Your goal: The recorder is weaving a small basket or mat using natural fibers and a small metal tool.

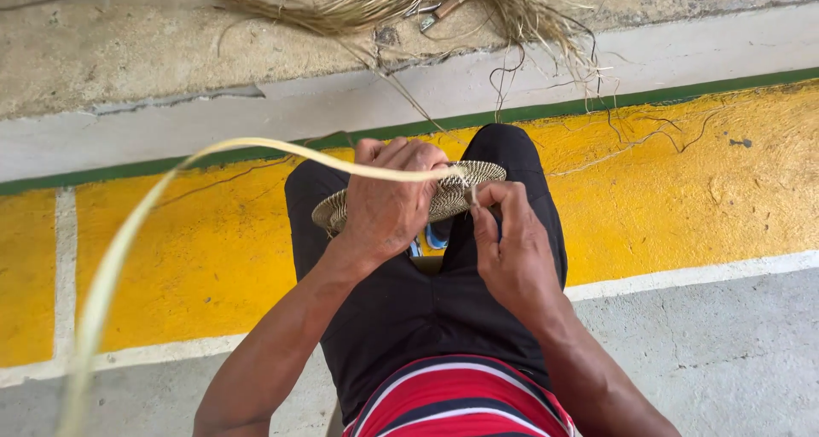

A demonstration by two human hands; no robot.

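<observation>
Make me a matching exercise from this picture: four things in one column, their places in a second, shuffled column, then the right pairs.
Things
1. woven disc
2. long pale strip
3. heap of dry fibres
4. green line

Places
A. on the concrete at the top of the view
B. between the yellow paint and the white band
C. held over the knees, under the left hand and at the fingers of the right hand
D. arcing from the disc out to the left and down toward the camera

Pairs: 1-C, 2-D, 3-A, 4-B
</observation>
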